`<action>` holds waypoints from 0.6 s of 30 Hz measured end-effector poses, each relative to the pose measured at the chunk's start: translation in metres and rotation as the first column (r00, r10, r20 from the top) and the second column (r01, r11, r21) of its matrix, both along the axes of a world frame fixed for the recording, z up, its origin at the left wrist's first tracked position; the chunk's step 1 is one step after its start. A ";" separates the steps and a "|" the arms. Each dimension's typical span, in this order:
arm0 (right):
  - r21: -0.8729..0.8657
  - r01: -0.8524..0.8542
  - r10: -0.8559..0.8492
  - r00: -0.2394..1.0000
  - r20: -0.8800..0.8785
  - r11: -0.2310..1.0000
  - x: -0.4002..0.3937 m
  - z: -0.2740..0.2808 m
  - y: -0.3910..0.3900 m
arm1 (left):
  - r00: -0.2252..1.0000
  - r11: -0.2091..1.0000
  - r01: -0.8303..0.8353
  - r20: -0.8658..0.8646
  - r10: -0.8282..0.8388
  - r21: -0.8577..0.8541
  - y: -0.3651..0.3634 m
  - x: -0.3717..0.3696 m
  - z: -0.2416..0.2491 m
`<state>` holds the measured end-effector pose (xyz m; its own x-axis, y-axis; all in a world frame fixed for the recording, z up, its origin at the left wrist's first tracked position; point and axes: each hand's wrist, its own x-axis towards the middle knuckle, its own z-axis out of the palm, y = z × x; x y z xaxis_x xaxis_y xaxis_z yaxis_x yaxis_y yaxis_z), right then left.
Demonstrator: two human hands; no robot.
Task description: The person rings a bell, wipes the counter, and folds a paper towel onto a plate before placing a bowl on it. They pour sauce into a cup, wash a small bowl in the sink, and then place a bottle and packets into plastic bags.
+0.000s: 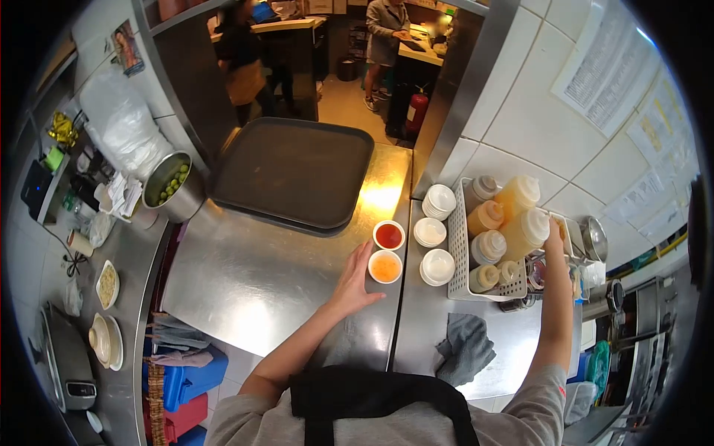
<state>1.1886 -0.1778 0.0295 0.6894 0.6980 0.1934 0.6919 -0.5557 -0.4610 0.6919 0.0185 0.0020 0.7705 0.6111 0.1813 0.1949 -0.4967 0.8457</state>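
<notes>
My left hand [355,282] lies beside two small white cups, its fingers apart and its fingertips close to their left edges. One cup holds red sauce [388,236], the nearer one orange sauce [384,267]. My right hand [554,236] reaches past the right side of a white basket [460,256] of squeeze bottles, next to a large bottle of pale yellow sauce [526,236]. Its fingers are mostly hidden, and what they hold cannot be made out. Stacks of empty white cups [436,266] stand left of the basket.
Dark trays [294,171] lie at the back of the steel counter [245,275]. A pot of green fruit [172,186] stands left of them. A grey cloth [466,348] lies near the front edge. Two people stand beyond the opening.
</notes>
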 end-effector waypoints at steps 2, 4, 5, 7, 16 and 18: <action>0.381 0.060 -0.026 0.995 -0.094 0.923 0.024 -0.034 -0.002 | 0.999 0.997 -0.017 0.029 0.015 0.070 -0.002 -0.018 0.004; 0.246 0.063 -0.076 0.996 0.047 0.967 0.005 -0.017 0.016 | 0.998 0.994 -0.064 0.035 0.061 0.089 -0.004 -0.040 0.004; 0.220 0.060 -0.079 0.994 0.077 0.974 -0.001 -0.012 0.022 | 0.994 0.988 -0.108 0.037 0.104 0.108 -0.005 -0.052 0.003; 0.191 0.057 -0.080 0.990 0.115 0.980 -0.009 -0.002 0.028 | 0.988 0.987 -0.152 0.025 0.151 0.045 -0.009 -0.077 0.000; 0.121 0.054 -0.079 0.974 0.211 0.991 -0.027 0.016 0.037 | 0.928 0.926 -0.373 -0.012 0.373 -0.050 -0.020 -0.141 0.000; 0.094 0.055 -0.076 0.969 0.236 0.994 -0.032 0.017 0.037 | 0.922 0.921 -0.388 -0.011 0.388 -0.032 -0.018 -0.145 0.004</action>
<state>1.1567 -0.1412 0.0466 0.6596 0.6267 0.4151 0.7512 -0.5690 -0.3346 0.5466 0.0005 0.0056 0.4729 0.8677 0.1532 0.3699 -0.3533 0.8592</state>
